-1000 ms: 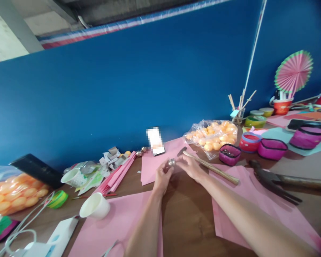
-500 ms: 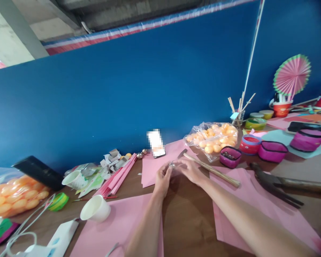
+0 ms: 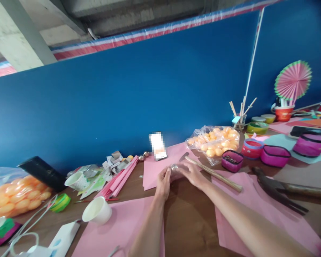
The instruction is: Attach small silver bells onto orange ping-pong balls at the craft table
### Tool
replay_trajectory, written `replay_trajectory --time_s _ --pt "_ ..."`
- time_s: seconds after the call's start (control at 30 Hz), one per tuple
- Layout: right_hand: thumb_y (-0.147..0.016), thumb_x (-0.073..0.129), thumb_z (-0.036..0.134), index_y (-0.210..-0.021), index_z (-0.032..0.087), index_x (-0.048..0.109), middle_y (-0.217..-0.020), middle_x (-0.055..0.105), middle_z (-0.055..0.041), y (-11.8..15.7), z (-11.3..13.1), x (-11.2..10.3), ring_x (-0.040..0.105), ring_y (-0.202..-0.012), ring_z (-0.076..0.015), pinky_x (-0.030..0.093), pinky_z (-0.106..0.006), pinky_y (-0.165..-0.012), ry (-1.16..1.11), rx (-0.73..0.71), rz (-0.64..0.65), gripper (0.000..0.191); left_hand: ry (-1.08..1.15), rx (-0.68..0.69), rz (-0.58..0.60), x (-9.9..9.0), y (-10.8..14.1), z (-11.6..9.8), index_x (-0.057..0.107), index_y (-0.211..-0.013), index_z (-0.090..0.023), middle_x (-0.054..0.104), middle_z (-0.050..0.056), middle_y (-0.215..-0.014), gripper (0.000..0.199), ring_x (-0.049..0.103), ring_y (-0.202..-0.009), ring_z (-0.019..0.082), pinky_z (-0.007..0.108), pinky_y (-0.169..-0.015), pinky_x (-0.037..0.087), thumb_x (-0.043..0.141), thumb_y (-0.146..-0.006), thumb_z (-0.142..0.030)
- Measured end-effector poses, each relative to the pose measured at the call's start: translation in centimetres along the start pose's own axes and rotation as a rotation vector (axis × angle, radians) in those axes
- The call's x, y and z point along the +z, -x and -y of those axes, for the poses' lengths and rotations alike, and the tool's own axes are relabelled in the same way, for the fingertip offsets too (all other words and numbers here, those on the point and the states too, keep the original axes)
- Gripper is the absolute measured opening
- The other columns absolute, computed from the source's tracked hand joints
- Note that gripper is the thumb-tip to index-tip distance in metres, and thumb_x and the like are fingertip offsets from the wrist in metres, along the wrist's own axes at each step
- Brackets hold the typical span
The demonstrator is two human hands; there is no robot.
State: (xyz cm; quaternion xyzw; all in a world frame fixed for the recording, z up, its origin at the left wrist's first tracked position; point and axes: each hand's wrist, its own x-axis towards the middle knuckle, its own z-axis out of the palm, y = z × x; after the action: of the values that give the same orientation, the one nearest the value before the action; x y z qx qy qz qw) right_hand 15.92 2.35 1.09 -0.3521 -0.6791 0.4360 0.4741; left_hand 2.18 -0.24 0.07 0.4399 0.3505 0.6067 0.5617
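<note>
A small shiny silvery piece (image 3: pixel 174 166) sits between my fingertips above the table, too small and blurred to name. My left hand (image 3: pixel 164 182) pinches it from the left with thumb and fingers. From the right, my right hand (image 3: pixel 192 173) reaches it with curled fingers, and its fingertips appear to grip the other side. Just behind the hands is a sheet of pink paper (image 3: pixel 149 176) with a phone (image 3: pixel 160 156) propped on it. A small hammer (image 3: pixel 216 174) with a wooden handle lies right beside my right hand.
A claw hammer (image 3: pixel 273 187) rests on pink sheets (image 3: pixel 230 214) at right. Behind stand a bag of orange balls (image 3: pixel 216 141) and a magenta box of small metal bits (image 3: pixel 232 160). At left are a white cup (image 3: pixel 97 210), pink folded strips (image 3: pixel 121 180) and a power strip (image 3: pixel 64 237).
The whole view has shifted slightly down and right. My hands stay together around the silvery piece, with my right fingers a little more closed over it.
</note>
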Motion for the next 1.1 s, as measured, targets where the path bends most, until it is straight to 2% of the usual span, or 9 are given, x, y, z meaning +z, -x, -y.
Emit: replay_trajectory --time_s 0.2,0.37,0.6,0.77,0.93,1.1 --pt "-0.077 0.05 0.038 -0.099 0.019 0.06 -0.096 0.064 -0.0044 0.0 -0.1 0.1 0.057 -0.092 -0.0195 0.044 -0.033 -0.083 -0.014 -0.015 0.013 0.031 -0.029 -0.012 -0.047 -0.4 -0.1 0.3 0.059 -0.097 -0.012 0.064 0.01 -0.091 0.035 0.059 -0.087 0.02 0.035 -0.076 0.048 0.047 -0.078 -0.039" --pt "-0.077 0.051 0.039 -0.099 0.018 0.06 -0.095 0.064 -0.005 0.0 -0.1 0.3 0.057 -0.093 -0.0203 0.045 -0.032 -0.08 -0.025 -0.034 0.018 0.032 -0.039 -0.024 -0.067 -0.3 -0.1 0.2 0.059 -0.092 -0.011 0.065 0.01 -0.087 0.035 0.061 -0.077 0.019 0.034 -0.072 0.049 0.052 -0.073 -0.04" --pt "-0.07 0.059 0.034 -0.104 0.018 0.057 -0.094 0.063 -0.006 0.2 -0.2 0.4 0.059 -0.08 -0.0186 0.047 -0.031 -0.072 0.006 -0.014 0.061 0.038 -0.027 -0.013 -0.077 0.1 0.1 -0.2 0.059 -0.093 -0.012 0.065 0.01 -0.087 0.034 0.061 -0.079 0.019 0.034 -0.073 0.049 0.057 -0.07 -0.037" --pt "-0.073 0.057 0.035 -0.104 0.019 0.056 -0.095 0.062 -0.0051 0.3 0.2 0.5 0.059 -0.083 -0.0179 0.047 -0.03 -0.075 -0.027 -0.025 0.066 0.035 -0.038 -0.004 -0.15 0.7 0.3 -0.6 0.058 -0.087 -0.012 0.065 0.009 -0.083 0.034 0.061 -0.075 0.018 0.033 -0.07 0.05 0.059 -0.068 -0.039" --pt "-0.075 0.053 0.037 -0.103 0.02 0.055 -0.096 0.061 -0.005 0.3 0.5 0.6 0.058 -0.085 -0.0176 0.048 -0.03 -0.073 -0.042 -0.039 0.051 0.033 0.004 0.005 -0.136 1.0 0.3 -0.9 0.056 -0.087 -0.012 0.064 0.008 -0.083 0.034 0.061 -0.073 0.016 0.033 -0.07 0.05 0.054 -0.071 -0.041" --pt "-0.076 0.052 0.033 -0.106 0.02 0.053 -0.098 0.06 -0.0059 0.5 0.0 0.8 0.057 -0.085 -0.0176 0.048 -0.03 -0.072 0.061 -0.108 0.062 0.033 0.009 0.005 -0.092 0.1 0.1 -0.3 0.053 -0.086 -0.015 0.062 0.005 -0.082 0.027 0.06 -0.076 0.016 0.033 -0.07 0.049 0.06 -0.069 -0.034"
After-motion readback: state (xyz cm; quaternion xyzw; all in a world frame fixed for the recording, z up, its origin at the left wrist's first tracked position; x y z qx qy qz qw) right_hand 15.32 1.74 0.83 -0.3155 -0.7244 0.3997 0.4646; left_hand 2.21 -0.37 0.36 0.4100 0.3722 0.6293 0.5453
